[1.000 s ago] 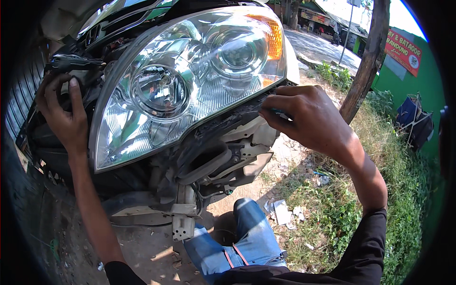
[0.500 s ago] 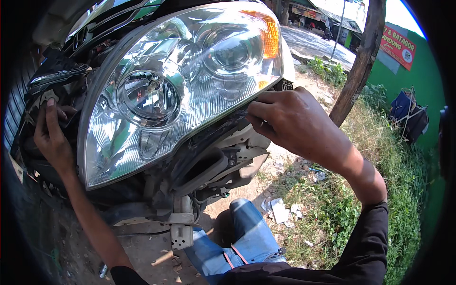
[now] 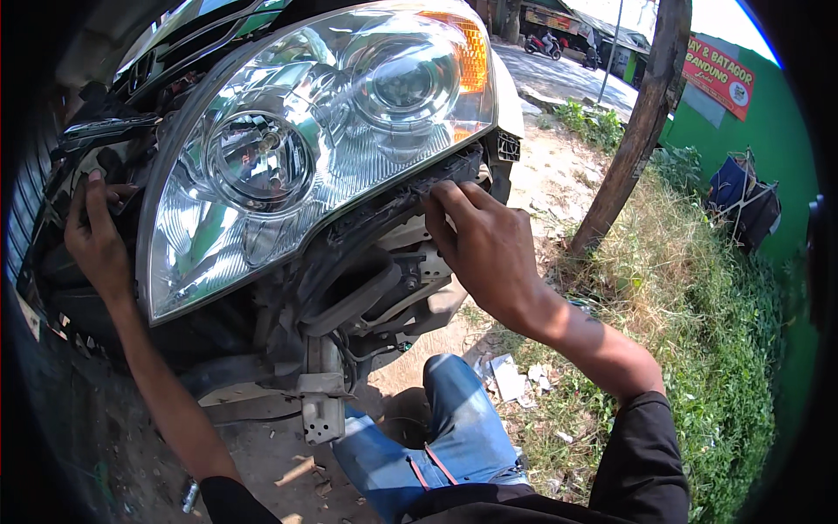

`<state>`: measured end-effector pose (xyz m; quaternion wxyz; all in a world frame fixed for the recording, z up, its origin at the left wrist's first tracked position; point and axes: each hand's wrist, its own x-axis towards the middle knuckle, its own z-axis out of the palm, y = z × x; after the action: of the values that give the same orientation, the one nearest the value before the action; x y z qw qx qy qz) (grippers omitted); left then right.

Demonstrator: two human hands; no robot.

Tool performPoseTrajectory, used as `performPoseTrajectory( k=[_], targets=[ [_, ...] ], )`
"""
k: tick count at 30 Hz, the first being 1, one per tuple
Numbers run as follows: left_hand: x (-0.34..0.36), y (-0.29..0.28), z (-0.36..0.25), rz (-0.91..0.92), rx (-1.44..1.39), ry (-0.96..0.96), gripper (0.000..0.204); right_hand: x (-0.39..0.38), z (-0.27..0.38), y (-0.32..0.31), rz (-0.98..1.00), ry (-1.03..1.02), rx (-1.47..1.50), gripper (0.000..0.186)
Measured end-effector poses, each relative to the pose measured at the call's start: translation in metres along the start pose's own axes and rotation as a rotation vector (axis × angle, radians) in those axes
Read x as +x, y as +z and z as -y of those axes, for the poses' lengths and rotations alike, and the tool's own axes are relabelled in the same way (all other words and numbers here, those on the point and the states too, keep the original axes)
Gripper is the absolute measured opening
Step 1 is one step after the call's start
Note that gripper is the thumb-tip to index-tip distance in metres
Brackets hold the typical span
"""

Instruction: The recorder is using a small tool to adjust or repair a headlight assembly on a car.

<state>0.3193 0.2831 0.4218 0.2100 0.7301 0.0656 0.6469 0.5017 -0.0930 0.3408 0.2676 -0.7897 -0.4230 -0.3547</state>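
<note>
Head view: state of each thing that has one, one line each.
Car headlight, no bulb visibly lit
Left hand, fingers bent, beside headlight; grip unclear
Right hand, fingers bent at black trim under headlight; grip unclear
Metal bracket, exposed
Wooden post, leaning
White scraps, scattered

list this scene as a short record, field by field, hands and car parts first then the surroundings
left hand: among dark car parts, left of the headlight; grip unclear
right hand: fingers bent at the dark trim along the headlight's lower edge; anything held is hidden
headlight: large, clear cover, amber section at upper right
clothing: blue jeans, black sleeves
right side: leaning wooden post, grass, green wall
</note>
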Motion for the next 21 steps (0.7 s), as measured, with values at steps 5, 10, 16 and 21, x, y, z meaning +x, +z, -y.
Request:
performPoseTrajectory(
  k=[5, 10, 16, 21],
  targets=[
    [-0.001, 0.006, -0.004, -0.012, 0.035, 0.004, 0.038, -0.009, 0.005, 0.005, -0.131, 0.136, 0.108, 0.019],
    [-0.003, 0.005, -0.003, -0.009, 0.001, -0.016, 0.038, -0.01, 0.012, -0.019, -0.046, 0.164, 0.052, 0.019],
    [0.002, 0.001, 0.001, 0.0, 0.027, -0.028, 0.038, 0.014, -0.01, -0.055, 0.083, -0.021, -0.047, 0.019],
    [0.001, 0.0, 0.007, 0.004, 0.048, 0.005, 0.038, 0.041, -0.016, -0.065, 0.217, -0.103, -0.093, 0.019]
  ],
)
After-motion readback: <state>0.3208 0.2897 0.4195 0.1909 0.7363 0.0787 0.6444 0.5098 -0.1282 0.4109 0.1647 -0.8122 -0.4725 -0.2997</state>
